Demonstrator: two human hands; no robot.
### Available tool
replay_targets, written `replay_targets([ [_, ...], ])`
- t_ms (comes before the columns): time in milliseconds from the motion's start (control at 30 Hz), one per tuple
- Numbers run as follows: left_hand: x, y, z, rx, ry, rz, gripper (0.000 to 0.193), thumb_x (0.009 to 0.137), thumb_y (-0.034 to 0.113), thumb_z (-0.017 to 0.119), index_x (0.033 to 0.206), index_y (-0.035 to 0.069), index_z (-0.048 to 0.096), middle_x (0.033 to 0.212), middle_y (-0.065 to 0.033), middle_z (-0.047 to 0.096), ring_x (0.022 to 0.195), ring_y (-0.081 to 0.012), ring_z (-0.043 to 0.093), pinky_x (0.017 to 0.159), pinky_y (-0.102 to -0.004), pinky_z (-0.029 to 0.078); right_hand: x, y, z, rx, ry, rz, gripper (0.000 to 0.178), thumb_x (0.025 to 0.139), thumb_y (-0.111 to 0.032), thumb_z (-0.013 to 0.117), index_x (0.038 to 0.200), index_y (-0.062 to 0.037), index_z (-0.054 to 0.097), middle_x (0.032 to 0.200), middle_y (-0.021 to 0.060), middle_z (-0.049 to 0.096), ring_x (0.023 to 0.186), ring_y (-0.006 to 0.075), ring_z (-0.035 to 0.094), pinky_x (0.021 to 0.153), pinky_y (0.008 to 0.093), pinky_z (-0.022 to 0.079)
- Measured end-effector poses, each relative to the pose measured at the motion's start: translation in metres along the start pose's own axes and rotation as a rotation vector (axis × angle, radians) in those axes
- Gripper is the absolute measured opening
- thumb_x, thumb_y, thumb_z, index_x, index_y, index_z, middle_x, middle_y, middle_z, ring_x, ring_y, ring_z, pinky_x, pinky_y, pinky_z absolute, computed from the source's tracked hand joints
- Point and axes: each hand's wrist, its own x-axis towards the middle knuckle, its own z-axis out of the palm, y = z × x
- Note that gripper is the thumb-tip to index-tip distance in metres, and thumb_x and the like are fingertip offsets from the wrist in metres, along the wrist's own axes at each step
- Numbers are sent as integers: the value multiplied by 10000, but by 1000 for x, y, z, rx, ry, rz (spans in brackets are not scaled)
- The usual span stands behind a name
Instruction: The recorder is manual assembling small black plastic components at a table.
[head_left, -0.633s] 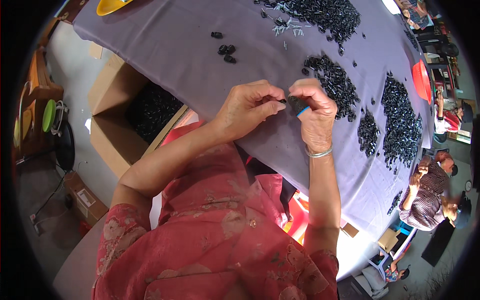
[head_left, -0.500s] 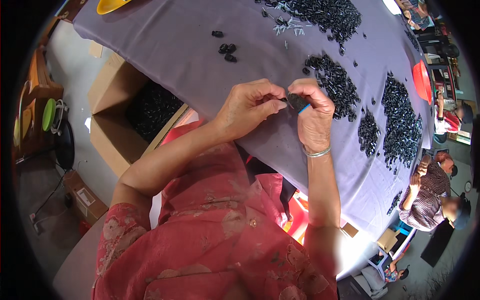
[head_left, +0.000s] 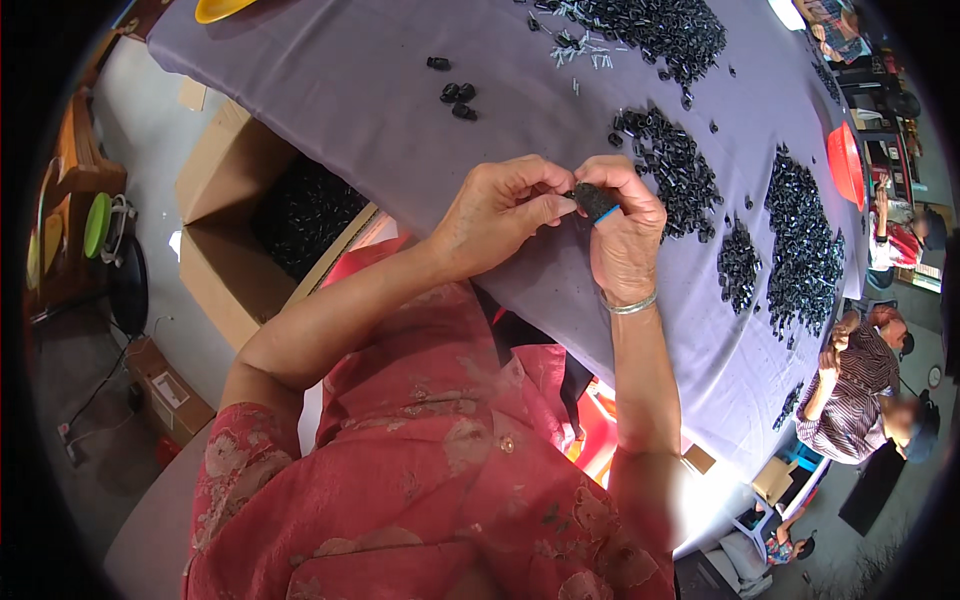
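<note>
My left hand (head_left: 510, 210) pinches a small black part (head_left: 571, 194) between thumb and forefinger; most of it is hidden by the fingertips. Against it, my right hand (head_left: 625, 215) is closed, its fingers bent over the thumb. A dark speckled cover with a blue rim (head_left: 592, 202) appears to sit on the right thumb. What the right fingertips grip cannot be made out. Both hands meet above the near edge of the cloth-covered table (head_left: 370, 90). Just beyond the right hand spreads a pile of small black parts (head_left: 680, 180).
Several loose black parts (head_left: 459, 95) lie ahead on the left. Larger black heaps (head_left: 803, 245) spread to the right, and thin pale pins (head_left: 590, 50) at the back. An open cardboard box (head_left: 215, 270) holds more black pieces. A red basin (head_left: 845, 165) stands at the right edge; a co-worker (head_left: 855, 390) sits beyond.
My two hands have come closer together, so their fingertips meet. The right hand has shifted slightly left, and the small black part is more hidden.
</note>
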Motion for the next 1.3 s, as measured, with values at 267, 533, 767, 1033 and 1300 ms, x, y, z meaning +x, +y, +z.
replay_targets([
  [267, 0, 2, 0, -24, 20, -5, 121, 924, 92, 634, 1014, 12, 643, 842, 5, 609, 758, -55, 567, 670, -209, 469, -1, 1, 1, 33, 2, -18, 153, 809, 104, 588, 899, -6, 644, 959, 36, 586, 813, 94, 536, 676, 226, 428],
  [533, 0, 6, 0, -39, -8, -131, 111, 919, 81, 639, 1007, 13, 644, 854, 7, 608, 760, -50, 554, 668, -207, 467, -1, 4, -1, 92, 3, 26, 140, 819, 90, 599, 912, -4, 644, 979, 34, 582, 871, 105, 545, 752, 239, 446],
  [767, -2, 3, 2, -98, 28, -61, 110, 918, 85, 640, 1002, 13, 644, 843, 15, 599, 761, -54, 555, 682, -213, 468, -3, 2, 7, 93, 35, 1, 136, 831, 79, 598, 922, -7, 650, 991, 38, 584, 882, 107, 550, 753, 235, 450],
  [1033, 3, 13, -4, -249, -79, -230, 111, 908, 124, 654, 971, 34, 652, 831, -1, 620, 735, -71, 568, 675, -229, 476, -2, 0, 13, 144, 60, -18, 137, 826, 97, 585, 908, -9, 612, 995, 71, 584, 874, 121, 559, 770, 240, 471],
  [1300, 3, 10, -4, -266, -76, -212, 122, 881, 116, 683, 968, 33, 662, 780, 7, 633, 696, -57, 569, 621, -211, 448, 2, -19, 12, 147, -62, 2, 170, 811, 110, 578, 911, -27, 567, 950, 76, 581, 828, 126, 570, 772, 244, 476],
])
